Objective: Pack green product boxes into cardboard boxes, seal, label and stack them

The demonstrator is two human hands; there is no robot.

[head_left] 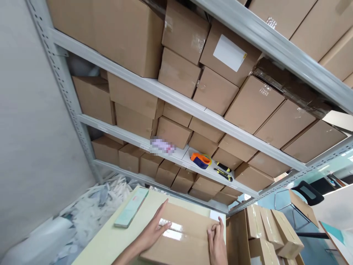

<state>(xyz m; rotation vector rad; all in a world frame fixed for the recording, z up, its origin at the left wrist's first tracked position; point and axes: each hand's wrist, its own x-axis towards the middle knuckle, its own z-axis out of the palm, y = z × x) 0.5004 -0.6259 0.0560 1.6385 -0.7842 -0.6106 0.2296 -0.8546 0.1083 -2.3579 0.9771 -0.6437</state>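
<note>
A flat, closed cardboard box (193, 235) lies on the pale table (104, 241) at the bottom of the view. A glossy strip, which looks like clear tape, shines across the middle seam of its top. My left hand (154, 229) grips the box's left side, with the thumb over the top and the fingers along the edge. At the opposite side, my right hand (217, 241) holds the right edge with its fingers bent. The undersides of both hands are hidden. Behind the box's right corner lies a white paper (217, 215).
A pale green flat pack (131, 208) lies at the table's left. Metal shelves (154, 85) full of cartons rise ahead, with an orange-and-blue tape dispenser (200, 161) and yellow-black box cutters (224, 174). White scraps (104, 202) pile up left; a large carton of small boxes (286, 232) stands right.
</note>
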